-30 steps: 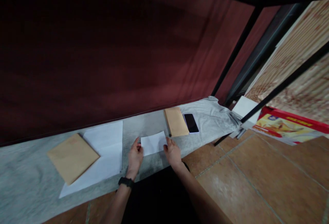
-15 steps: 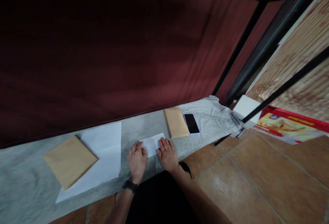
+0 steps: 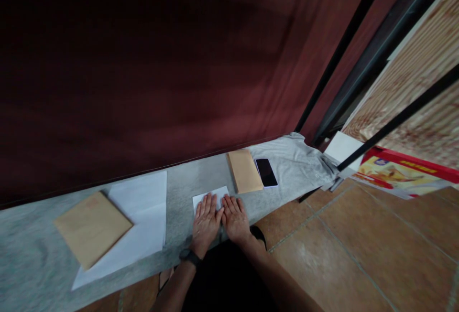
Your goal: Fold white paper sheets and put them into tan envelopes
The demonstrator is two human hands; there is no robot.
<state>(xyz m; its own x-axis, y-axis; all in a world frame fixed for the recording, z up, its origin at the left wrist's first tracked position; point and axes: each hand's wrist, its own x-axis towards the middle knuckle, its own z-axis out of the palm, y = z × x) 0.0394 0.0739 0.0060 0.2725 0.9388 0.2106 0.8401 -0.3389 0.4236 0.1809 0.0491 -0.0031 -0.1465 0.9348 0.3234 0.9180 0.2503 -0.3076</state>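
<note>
The room is dim, and behind the long, narrow counter (image 3: pixel 181 192) stands a dark red surface (image 3: pixel 172 97), broad and smooth, with a soft shine. The counter is covered with a grey cloth, which lies rather flat in the middle and makes many wrinkles near its right end. On this cloth, close to the front edge, lies a small white paper (image 3: pixel 219 193) with straight edges, partly hidden under the fingers. The left hand (image 3: pixel 205 216) is laid palm down upon it, its fingers stretched and grasping nothing; a black watch (image 3: pixel 190 257) goes around the wrist. The right hand (image 3: pixel 234 217) is also flat and unclenched, its fingertips on the right part of the paper, and the two thumbs meet or almost meet.

Just beyond the right hand there is a brown block (image 3: pixel 245 171), rectangular and thick, looking like paper. Beside it lies a phone (image 3: pixel 266 172) with rounded corners and a dark, glossy screen. To the left, large white sheets (image 3: pixel 148 221) are spread, with a faint crease across them, and a flat brown envelope (image 3: pixel 93 228), matt and four-cornered, rests obliquely on top. At the right, the floor (image 3: pixel 315 254) is of brownish tiles with pale joints, and a printed red and yellow box (image 3: pixel 398 173) is near a thin black post (image 3: pixel 394 123).
</note>
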